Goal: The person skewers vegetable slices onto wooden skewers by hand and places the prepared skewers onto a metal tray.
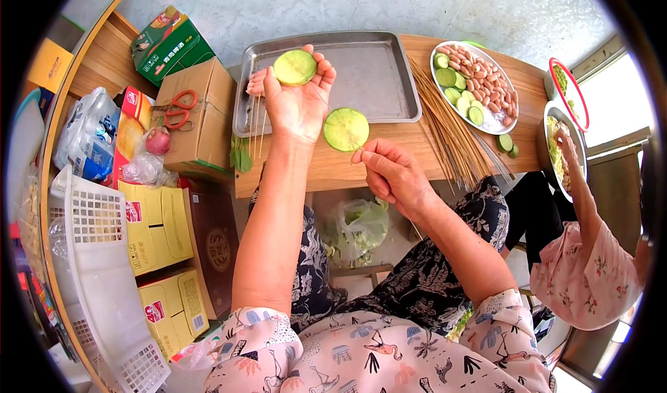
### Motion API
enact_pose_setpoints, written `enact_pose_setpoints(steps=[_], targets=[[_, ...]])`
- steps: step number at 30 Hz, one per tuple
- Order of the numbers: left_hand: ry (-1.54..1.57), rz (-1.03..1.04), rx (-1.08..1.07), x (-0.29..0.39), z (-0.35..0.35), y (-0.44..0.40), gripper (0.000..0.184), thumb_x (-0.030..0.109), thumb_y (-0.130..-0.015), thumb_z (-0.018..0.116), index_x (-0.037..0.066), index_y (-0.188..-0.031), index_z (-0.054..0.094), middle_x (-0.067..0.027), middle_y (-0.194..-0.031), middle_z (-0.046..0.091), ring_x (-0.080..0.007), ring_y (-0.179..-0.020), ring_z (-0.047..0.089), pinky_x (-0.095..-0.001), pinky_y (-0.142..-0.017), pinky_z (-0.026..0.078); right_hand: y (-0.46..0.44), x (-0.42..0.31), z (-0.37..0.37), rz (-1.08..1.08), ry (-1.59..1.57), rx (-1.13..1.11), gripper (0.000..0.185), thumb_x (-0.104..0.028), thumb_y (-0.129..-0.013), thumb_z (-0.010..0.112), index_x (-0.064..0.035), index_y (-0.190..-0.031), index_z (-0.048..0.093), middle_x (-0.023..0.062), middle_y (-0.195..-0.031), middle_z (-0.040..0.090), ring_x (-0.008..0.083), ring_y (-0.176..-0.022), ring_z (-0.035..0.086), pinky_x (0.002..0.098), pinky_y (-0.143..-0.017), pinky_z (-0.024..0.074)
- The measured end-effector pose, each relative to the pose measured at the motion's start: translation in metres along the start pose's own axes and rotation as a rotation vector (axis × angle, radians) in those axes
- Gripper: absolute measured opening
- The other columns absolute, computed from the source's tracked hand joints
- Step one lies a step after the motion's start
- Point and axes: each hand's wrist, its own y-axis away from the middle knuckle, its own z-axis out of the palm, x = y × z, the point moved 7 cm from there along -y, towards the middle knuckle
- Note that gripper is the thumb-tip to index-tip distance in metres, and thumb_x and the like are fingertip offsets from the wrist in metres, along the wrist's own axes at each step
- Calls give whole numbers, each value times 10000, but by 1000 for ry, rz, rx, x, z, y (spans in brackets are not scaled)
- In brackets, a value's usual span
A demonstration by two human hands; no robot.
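Observation:
A round green slice (294, 68) rests on my left hand (299, 97), which is turned palm up over the metal tray (410, 94), with its fingers curled up around the slice. To the right, my right hand (397, 174) pinches the lower end of a skewer, mostly hidden, that bears a second green slice (346, 129). Skewers with pink pieces (257, 84) lie at the tray's left side. Many bare wooden skewers (451, 132) are spread right of the tray. Beyond them is a white plate (515, 87) with green slices and pinkish sausage pieces.
At the right, a co-worker's hand (566, 143) reaches into a metal bowl (581, 167); a red-rimmed basket (586, 108) stands behind. Cardboard boxes (201, 101), red scissors (182, 110) and a white basket (97, 275) are at the left. A plastic bag (358, 223) hangs below the table edge.

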Motion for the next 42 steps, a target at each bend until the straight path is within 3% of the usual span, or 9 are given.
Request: enact_pose_setpoints(steps=[16,21,28,30,34,42], targets=[[-20,-7,-90,-6,3,3,546,397,-930,322,-66,-1143,519,-178,-993,574,-272,-889,545,-394,-849,463,0,-3,0,-27,12,40,170,-175,-973,447,-45,-941,552,-47,-493,347,43,-386,263,195,-365,202],[-177,-89,-47,-25,11,16,534,404,-937,310,-43,-1151,508,-157,-988,578,-256,-876,559,-380,-817,481,-6,-12,-2,-60,11,45,168,-175,-973,444,-47,-944,550,-48,-488,341,44,-383,256,195,-368,201],[-67,-117,-13,-28,12,15,516,393,-951,312,-37,-1167,496,-152,-1000,571,-245,-865,555,-371,-827,481,-10,-18,7,-82,-58,3,164,-172,-973,441,-52,-939,548,-48,-482,335,46,-379,240,197,-375,191],[-76,-98,77,-25,9,15,522,419,-952,294,-25,-1116,513,-150,-932,594,-256,-818,569,-383,-773,491,-12,-14,9,-84,-92,-7,164,-169,-973,440,-52,-939,549,-47,-478,330,47,-377,235,197,-377,192],[107,-77,-20,-8,1,5,560,397,-970,265,-77,-1186,472,-179,-1049,545,-270,-921,536,-388,-872,464,-8,-8,14,-34,-125,-22,167,-159,-973,434,-49,-936,554,-47,-467,317,53,-371,224,204,-378,197],[43,-35,-124,5,-3,2,610,406,-966,207,-99,-1195,461,-202,-1038,552,-289,-938,540,-399,-876,458,-3,-6,20,1,-139,-45,173,-165,-975,427,-53,-932,552,-46,-458,312,58,-369,223,215,-385,201]])
